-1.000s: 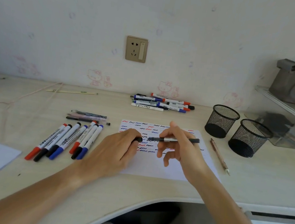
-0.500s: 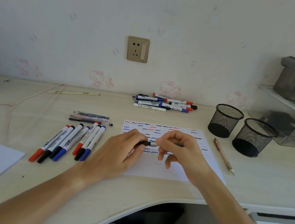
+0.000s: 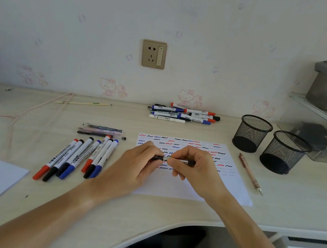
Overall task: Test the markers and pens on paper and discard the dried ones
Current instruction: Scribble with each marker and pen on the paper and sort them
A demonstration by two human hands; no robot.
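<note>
Above the paper, my left hand pinched the cap end and my right hand pinched the pen; capping seemed underway, sorting it next

- A thin pen is being held level by both hands over the paper.
- The dark end is being pinched by the left hand, and the silver part is being gripped by the right hand.
- The paper is being filled with red, blue and black squiggles.
- Six markers are being kept in a row to the left of the paper, with a few thin pens just behind them.
- A pile of markers is being kept by the wall.
- Two black mesh cups are being kept on the right, with a brown pen lying near them.
</note>
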